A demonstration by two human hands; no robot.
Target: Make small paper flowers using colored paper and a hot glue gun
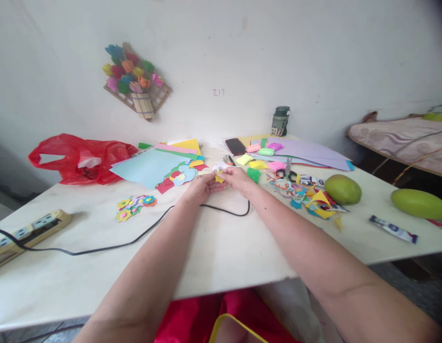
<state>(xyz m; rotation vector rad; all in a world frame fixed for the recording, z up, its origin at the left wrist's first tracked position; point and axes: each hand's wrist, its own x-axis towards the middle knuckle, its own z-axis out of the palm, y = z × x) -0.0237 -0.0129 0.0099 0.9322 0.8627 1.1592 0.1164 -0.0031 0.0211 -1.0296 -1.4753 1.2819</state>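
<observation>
My right hand [237, 178] pinches a small yellow piece [219, 178] between thumb and fingers. My left hand [203, 186] meets it from the other side, fingers stretched out close under the piece; whether the left thumb presses on it too, I cannot tell. The piece sits between my two hands, above the middle of the worktop [221, 252] and beyond the loop of black cable [226, 212].

It looks like thin paper, so I judge a light grip best: enough to steady it, not enough to crease its points. The left fingers serve well as a flat backing, letting the right thumb press evenly from the middle outward. I should keep my fingertips off the edges, where a bend would show most.

My forearms reach across the cable, so a low sweep could snag it. The finished flowers [135, 207] lie left of my hands, well clear of my sleeveless left arm; the green lump [254, 176] sits just beyond my right hand.
</observation>
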